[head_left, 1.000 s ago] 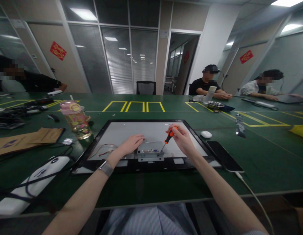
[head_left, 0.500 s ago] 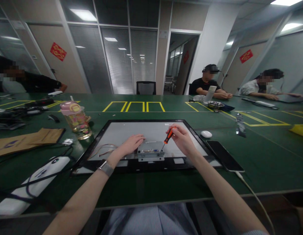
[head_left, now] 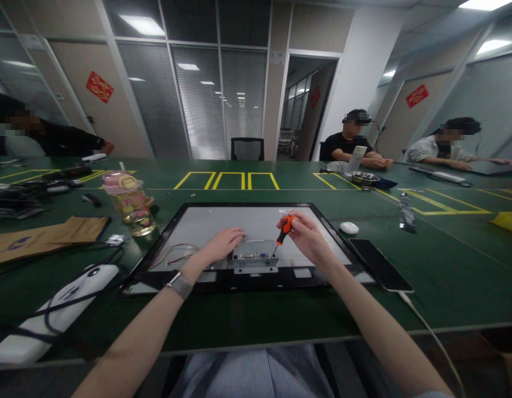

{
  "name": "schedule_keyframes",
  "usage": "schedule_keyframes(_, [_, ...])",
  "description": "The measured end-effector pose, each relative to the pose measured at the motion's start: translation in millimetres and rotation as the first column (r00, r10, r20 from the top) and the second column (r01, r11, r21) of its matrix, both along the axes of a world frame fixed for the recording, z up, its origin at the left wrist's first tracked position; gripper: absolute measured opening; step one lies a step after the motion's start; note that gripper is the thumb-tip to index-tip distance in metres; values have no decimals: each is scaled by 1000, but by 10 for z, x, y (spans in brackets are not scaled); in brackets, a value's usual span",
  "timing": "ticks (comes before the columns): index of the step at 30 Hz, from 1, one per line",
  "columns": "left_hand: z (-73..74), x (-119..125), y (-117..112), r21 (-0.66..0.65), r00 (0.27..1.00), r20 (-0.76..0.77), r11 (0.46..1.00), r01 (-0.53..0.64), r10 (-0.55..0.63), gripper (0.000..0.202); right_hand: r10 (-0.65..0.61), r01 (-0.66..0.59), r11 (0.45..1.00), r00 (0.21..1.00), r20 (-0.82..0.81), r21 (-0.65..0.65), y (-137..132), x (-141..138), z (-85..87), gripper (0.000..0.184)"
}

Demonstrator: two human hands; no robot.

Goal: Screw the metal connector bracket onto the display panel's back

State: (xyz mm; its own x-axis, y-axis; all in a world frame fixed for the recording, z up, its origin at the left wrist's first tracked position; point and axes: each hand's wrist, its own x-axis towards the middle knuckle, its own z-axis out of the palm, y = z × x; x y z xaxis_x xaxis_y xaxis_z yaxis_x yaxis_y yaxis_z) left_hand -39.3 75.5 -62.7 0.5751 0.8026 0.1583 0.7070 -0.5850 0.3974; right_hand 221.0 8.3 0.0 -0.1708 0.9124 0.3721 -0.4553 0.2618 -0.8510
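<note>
A flat display panel (head_left: 206, 221) with a black frame lies on the green table in front of me. Near its front edge sits a metal bracket (head_left: 256, 264) with several connector ports. My right hand (head_left: 307, 235) grips an orange-and-black screwdriver (head_left: 285, 228), tilted, its tip at the right end of the bracket. Whether the tip sits in a screw is too small to tell. My left hand (head_left: 226, 243) lies palm down, fingers stretched out, on the panel at the bracket's left side. Thin wires (head_left: 177, 254) run over the panel left of that hand.
On the left stand a pink-lidded bottle (head_left: 129, 204), a white power strip (head_left: 61, 309) with black cables and a brown paper bag (head_left: 52, 237). A phone (head_left: 380, 264) on a cable and a white case (head_left: 349, 228) lie to the right. Several people sit across the table.
The screwdriver handle has turned slightly in my right hand, and the fingers have shifted on it. My left hand stays in place.
</note>
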Motion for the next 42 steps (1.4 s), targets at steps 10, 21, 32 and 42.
schedule_keyframes(10, [-28,3,20,16,1000,0,1000,7,-7,42,31,-31,999,999,-34,16,28,5,-44,14])
schedule_keyframes(21, [-16,-1,5,10,1000,-3,1000,2,-2,42,77,-75,996,996,-38,43,5,-28,4,9])
schedule_keyframes(32, [28,24,-33,1,1000,3,1000,-6,6,42,63,-63,998,998,-21,5,9,-35,9,14])
schedule_keyframes(42, [-31,7,16,7,1000,2,1000,2,-2,41,8,-9,999,1000,18,32,32,-8,-43,22])
